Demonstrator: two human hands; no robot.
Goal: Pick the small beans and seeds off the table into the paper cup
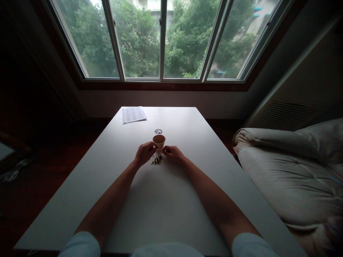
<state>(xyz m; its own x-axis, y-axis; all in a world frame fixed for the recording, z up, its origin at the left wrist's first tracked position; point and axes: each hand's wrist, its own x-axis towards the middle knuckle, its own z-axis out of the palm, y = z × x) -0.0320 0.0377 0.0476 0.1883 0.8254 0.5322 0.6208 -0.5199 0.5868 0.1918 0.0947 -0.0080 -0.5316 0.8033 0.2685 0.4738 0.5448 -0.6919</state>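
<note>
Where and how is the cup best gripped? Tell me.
Probably grip the cup around its upper wall, just below the rim, from left and right: it stands upright and widens toward its open mouth, which should resist slipping, and small pieces lie close to its near side.

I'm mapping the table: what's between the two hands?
In the head view, a brown cup stands between the left hand and right hand, with small dark and yellowish pieces on its near side.

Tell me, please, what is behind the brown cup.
Behind the cup, a small round item lies on the table; farther back left are papers. What the cup covers cannot be seen.
</note>
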